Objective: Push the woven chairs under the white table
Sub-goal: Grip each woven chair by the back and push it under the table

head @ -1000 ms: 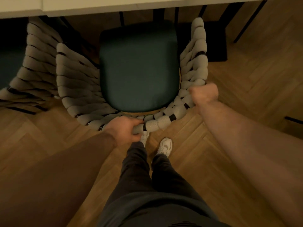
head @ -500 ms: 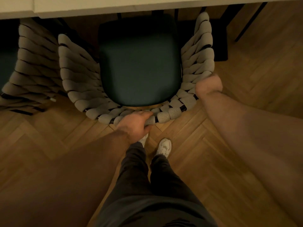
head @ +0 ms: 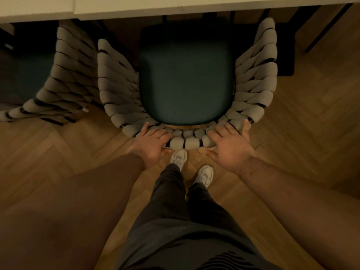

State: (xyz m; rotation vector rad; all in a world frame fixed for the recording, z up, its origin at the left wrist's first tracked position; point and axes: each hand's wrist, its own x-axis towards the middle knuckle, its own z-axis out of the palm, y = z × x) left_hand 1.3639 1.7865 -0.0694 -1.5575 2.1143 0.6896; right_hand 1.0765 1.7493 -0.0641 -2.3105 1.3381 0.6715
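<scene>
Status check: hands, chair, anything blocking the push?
Both open: left hand and right hand flat on woven chair back rim. Seat mostly out from under white table. Close on its left, second chair, contact unclear.

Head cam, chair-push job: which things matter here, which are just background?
Job:
middle chair
left chair
table
left hand and right hand, both resting on the middle chair's back

Background:
floor
shoes
trousers
</scene>
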